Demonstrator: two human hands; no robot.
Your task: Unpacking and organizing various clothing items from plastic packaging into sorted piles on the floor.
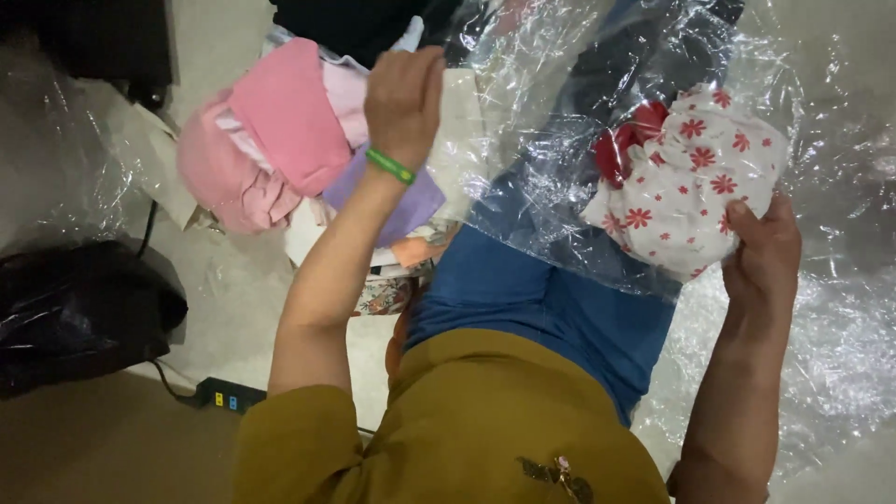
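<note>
Clear plastic bag (597, 121), holding a white red-flowered garment (695, 177), is gripped over the lap at its top edge by the closed left hand (403, 93) and supported underneath by the cupped right hand (763, 257), pink clothes (271, 140) being heaped beyond on the pale floor (215, 280).

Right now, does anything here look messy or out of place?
Mostly the pile of clothes by the left hand: pink, purple and printed pieces lie jumbled and unfolded. The right hand holds a white, red-flowered garment in a crinkled clear plastic bag. Nothing looks damaged.
</note>
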